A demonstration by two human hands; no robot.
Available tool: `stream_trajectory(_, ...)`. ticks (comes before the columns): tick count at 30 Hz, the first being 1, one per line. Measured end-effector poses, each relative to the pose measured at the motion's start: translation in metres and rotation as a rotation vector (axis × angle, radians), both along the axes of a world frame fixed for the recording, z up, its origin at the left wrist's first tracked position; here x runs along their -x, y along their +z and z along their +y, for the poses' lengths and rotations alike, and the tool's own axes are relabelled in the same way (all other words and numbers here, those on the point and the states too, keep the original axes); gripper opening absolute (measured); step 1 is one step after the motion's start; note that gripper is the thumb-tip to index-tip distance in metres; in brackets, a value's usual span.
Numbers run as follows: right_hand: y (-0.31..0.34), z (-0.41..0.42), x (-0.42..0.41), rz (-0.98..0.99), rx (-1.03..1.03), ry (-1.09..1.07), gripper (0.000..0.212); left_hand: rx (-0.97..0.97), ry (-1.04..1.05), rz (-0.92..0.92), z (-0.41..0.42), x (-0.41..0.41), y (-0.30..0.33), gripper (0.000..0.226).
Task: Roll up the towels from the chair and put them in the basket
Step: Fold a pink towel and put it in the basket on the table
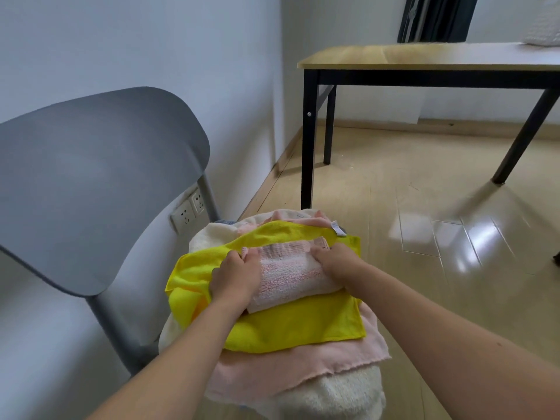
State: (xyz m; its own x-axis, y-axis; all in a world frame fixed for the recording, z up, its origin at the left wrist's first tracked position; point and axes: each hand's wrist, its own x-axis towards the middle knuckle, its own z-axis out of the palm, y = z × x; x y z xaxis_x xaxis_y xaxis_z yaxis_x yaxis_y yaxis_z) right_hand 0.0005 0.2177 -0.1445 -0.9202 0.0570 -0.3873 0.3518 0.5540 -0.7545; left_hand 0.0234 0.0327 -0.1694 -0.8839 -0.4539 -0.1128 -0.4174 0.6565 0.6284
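Note:
A pink-and-white striped towel point(289, 274), partly rolled, lies on top of a pile of towels on the grey chair point(91, 183). My left hand point(235, 275) grips the roll's left end and my right hand point(335, 260) grips its right end, fingers curled over it. Under the roll lies a yellow towel point(291, 325), then a pale pink towel point(288, 371) and a cream towel point(333, 395). The chair's seat is hidden by the pile. No basket is in view.
A wooden table point(424, 56) with black legs stands at the back right over a glossy wood floor point(424, 222). A white wall with power sockets point(188, 209) runs behind the chair. A dark curtain point(436, 16) hangs behind the table.

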Motion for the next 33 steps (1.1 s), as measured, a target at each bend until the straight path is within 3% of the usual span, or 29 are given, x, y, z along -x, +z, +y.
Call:
stream_trajectory(4,0.022,0.004,-0.02,-0.031,0.299,-0.102,0.048,-0.174,0.036,0.1,0.005,-0.015,0.026,0.047)
stream_trajectory(7,0.051,0.011,-0.039,0.021,0.408,-0.118,0.03,-0.459,0.03,0.274,0.015,-0.029,0.056,0.041)
stream_trajectory(10,0.079,0.02,-0.057,0.108,0.426,-0.138,0.016,-0.62,0.049,0.352,0.031,-0.043,0.089,0.029)
stream_trajectory(14,0.103,0.037,-0.077,0.27,0.275,-0.166,0.031,-0.739,-0.007,0.24,0.056,-0.056,0.118,0.029)
stream_trajectory(18,0.121,0.053,-0.075,0.435,0.147,-0.188,0.036,-0.513,-0.044,0.169,0.071,-0.047,0.132,0.048)
stream_trajectory(26,0.105,0.066,0.025,0.431,0.113,-0.208,0.028,-0.082,-0.161,0.377,0.084,0.055,0.131,0.033)
stream_trajectory(29,0.12,0.076,0.055,0.42,0.088,-0.264,0.029,-0.048,-0.184,0.413,0.096,0.089,0.142,0.029)
stream_trajectory(33,0.194,0.099,0.073,0.398,0.074,-0.275,0.026,-0.05,-0.212,0.415,0.121,0.109,0.217,0.028)
